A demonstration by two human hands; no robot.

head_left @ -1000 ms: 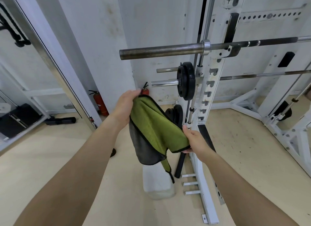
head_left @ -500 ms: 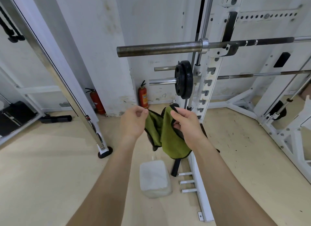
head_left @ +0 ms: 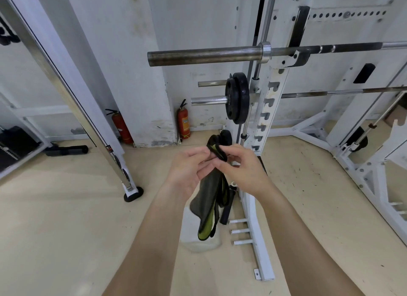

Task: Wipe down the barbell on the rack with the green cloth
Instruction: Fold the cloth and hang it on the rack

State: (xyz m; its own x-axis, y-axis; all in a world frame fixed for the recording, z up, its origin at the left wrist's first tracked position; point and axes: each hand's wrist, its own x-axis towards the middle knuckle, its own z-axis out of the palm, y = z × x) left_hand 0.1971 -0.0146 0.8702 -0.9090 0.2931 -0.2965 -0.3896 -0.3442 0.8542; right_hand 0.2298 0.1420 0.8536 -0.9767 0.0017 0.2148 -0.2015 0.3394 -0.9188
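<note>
Green cloth (head_left: 210, 198) pinched by two hands, left hand (head_left: 189, 170), right hand (head_left: 242, 170), one barbell (head_left: 204, 55) above

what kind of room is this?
Most likely a gym's weights area: a barbell rests on a white rack, a black weight plate hangs on a peg, and a red fire extinguisher stands by the wall.

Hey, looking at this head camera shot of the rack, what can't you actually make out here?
- Barbell: its right end runs off the frame's right edge.
- Green cloth: bunched, its upper part covered by the left hand and right hand.
- Fire extinguisher: label too small to read.
- Pale block on the floor: partly behind the cloth; unidentifiable.
</note>
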